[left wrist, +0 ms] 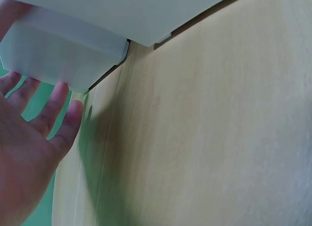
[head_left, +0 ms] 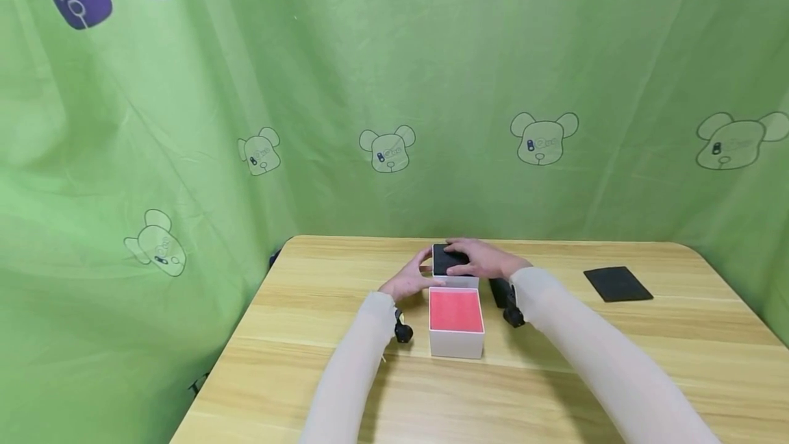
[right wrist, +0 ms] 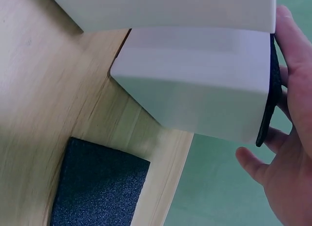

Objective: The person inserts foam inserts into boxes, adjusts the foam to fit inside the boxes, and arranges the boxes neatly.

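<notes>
A white box stands at the middle back of the table, with a black foam sheet over its top. My left hand holds this box at its left side, thumb at the near face and fingertips against the wall in the left wrist view. From the right, my right hand presses on the black foam sheet with spread fingers. In the right wrist view one edge of the sheet sticks out past the box rim. Just nearer stands a second white box, its top showing a red-pink surface.
A black foam sheet lies flat at the right of the wooden table. Another black piece lies right of the boxes, partly hidden by my right wrist. A green printed curtain hangs behind and at the left.
</notes>
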{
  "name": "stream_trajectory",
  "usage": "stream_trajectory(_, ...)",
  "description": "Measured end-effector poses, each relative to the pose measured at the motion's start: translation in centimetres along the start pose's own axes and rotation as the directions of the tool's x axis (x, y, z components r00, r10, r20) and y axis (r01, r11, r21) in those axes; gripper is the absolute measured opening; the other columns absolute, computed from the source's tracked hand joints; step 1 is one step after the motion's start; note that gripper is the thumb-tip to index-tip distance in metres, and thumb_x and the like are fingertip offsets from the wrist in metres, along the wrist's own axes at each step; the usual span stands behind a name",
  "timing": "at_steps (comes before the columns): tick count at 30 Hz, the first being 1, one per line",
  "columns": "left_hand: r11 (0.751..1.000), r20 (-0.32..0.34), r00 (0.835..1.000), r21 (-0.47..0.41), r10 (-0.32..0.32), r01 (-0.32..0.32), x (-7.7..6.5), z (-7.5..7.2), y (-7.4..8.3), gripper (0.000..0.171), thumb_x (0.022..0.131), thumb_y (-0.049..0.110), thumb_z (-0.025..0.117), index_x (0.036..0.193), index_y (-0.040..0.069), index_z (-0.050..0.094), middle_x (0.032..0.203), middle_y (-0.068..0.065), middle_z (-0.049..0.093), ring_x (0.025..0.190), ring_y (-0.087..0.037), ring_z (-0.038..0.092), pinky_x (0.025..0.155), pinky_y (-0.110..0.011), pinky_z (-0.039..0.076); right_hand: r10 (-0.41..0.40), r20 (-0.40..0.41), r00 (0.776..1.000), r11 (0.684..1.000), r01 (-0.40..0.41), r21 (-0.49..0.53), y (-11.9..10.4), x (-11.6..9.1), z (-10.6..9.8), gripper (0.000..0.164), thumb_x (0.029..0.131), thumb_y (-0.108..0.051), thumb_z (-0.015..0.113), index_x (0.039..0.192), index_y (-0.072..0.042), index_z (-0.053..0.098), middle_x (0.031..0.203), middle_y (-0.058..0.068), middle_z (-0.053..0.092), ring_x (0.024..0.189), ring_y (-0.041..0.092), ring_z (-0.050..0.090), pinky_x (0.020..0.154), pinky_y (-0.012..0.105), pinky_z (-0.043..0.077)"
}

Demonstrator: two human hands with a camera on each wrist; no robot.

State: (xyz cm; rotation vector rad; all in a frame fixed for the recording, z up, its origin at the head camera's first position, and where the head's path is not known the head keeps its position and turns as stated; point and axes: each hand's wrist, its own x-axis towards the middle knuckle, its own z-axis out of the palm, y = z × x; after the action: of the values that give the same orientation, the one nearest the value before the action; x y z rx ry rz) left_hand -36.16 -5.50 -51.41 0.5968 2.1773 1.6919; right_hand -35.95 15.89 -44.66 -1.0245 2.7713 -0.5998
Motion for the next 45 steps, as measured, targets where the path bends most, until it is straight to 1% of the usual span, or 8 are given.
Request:
stream_trajectory(5, 1.0, 0.003, 1.0, -0.003, 0.0, 0.0, 0.0, 0.0, -0.1, 0.09, 0.082, 0.005, 0.073, 0.151, 0.013, 0.017, 0.152, -0.006, 0.024, 0.129, -0.027, 0.04, 0.102, -0.034, 0.039, -0.027, 0.003, 1.0, 0.999, 0.027, -0.034, 0.0, 0.0, 0.2, 0.065, 0.09, -0.046, 0.06, 0.138, -0.005, 0.048, 0.148, 0.019, 0.034, 0.133, 0.04, 0.031, 0.106, 0.057, 0.027)
stream_trajectory(8, 1.0, 0.002, 1.0, 0.001, 0.001, -0.001, 0.0, 0.0, -0.1, 0.09, 0.082, 0.006, 0.073, 0.151, 0.013, 0.017, 0.152, -0.007, 0.024, 0.129, -0.027, 0.04, 0.102, -0.034, 0.039, -0.038, 0.002, 0.999, 0.998, 0.038, -0.044, -0.2, 0.0, 0.1, 0.061, 0.09, -0.043, 0.061, 0.137, -0.005, 0.05, 0.146, 0.018, 0.037, 0.132, 0.04, 0.033, 0.105, 0.058, 0.028)
stream_trajectory(15, 1.0, 0.006, 1.0, 0.006, -0.001, 0.001, -0.1, 0.1, -0.2, 0.089, 0.083, 0.007, 0.073, 0.151, 0.013, 0.017, 0.153, -0.005, 0.024, 0.129, -0.026, 0.041, 0.102, -0.034, 0.039, -0.018, 0.014, 1.0, 0.999, 0.019, -0.051, -0.6, -0.1, 0.1, 0.056, 0.092, -0.038, 0.06, 0.136, -0.005, 0.05, 0.143, 0.019, 0.041, 0.13, 0.041, 0.035, 0.104, 0.059, 0.029)
stream_trajectory(26, 1.0, 0.008, 1.0, 0.019, -0.016, 0.015, 0.1, 0.2, -0.2, 0.09, 0.083, 0.01, 0.073, 0.152, 0.016, 0.016, 0.152, -0.002, 0.025, 0.128, -0.024, 0.042, 0.101, -0.033, 0.04, -0.037, -0.023, 0.999, 0.997, 0.035, -0.069, 0.0, 0.2, 0.4, 0.055, 0.09, -0.038, 0.063, 0.133, -0.007, 0.053, 0.138, 0.017, 0.047, 0.125, 0.037, 0.043, 0.1, 0.054, 0.036)
stream_trajectory(31, 1.0, 0.001, 1.0, 0.004, -0.008, 0.008, 0.0, 0.1, -0.2, 0.091, 0.082, 0.007, 0.073, 0.152, 0.015, 0.016, 0.152, -0.003, 0.026, 0.128, -0.024, 0.042, 0.1, -0.032, 0.041, -0.048, -0.036, 0.998, 0.997, 0.046, -0.054, 0.3, 0.0, 0.4, 0.054, 0.09, -0.038, 0.063, 0.133, -0.006, 0.054, 0.138, 0.017, 0.047, 0.125, 0.037, 0.042, 0.101, 0.055, 0.036)
stream_trajectory(36, 1.0, 0.002, 1.0, -0.019, -0.004, 0.004, -0.2, -0.1, -0.1, 0.091, 0.082, 0.005, 0.073, 0.152, 0.015, 0.014, 0.153, -0.004, 0.024, 0.129, -0.025, 0.04, 0.102, -0.034, 0.038, -0.033, -0.048, 0.998, 0.999, 0.031, -0.042, 0.4, -0.5, 0.1, 0.055, 0.089, -0.038, 0.064, 0.132, -0.005, 0.054, 0.137, 0.018, 0.048, 0.126, 0.039, 0.041, 0.103, 0.056, 0.032)
stream_trajectory(40, 1.0, -0.002, 1.0, -0.01, -0.004, 0.004, -0.2, -0.2, -0.1, 0.092, 0.082, 0.006, 0.073, 0.152, 0.014, 0.014, 0.153, -0.005, 0.024, 0.129, -0.026, 0.04, 0.103, -0.035, 0.038, -0.024, -0.054, 0.998, 0.999, 0.021, -0.047, 0.5, -0.6, 0.0, 0.055, 0.089, -0.038, 0.065, 0.131, -0.005, 0.054, 0.135, 0.017, 0.05, 0.126, 0.038, 0.041, 0.104, 0.055, 0.031)
stream_trajectory(45, 1.0, 0.002, 1.0, -0.003, -0.002, 0.002, 0.1, -0.2, -0.4, 0.093, 0.082, 0.008, 0.073, 0.152, 0.014, 0.013, 0.153, -0.005, 0.024, 0.129, -0.026, 0.039, 0.103, -0.036, 0.037, -0.016, -0.057, 0.998, 0.999, 0.013, -0.043, 0.6, -0.5, 0.2, 0.054, 0.088, -0.038, 0.066, 0.13, -0.005, 0.055, 0.134, 0.017, 0.051, 0.126, 0.037, 0.042, 0.104, 0.054, 0.031)
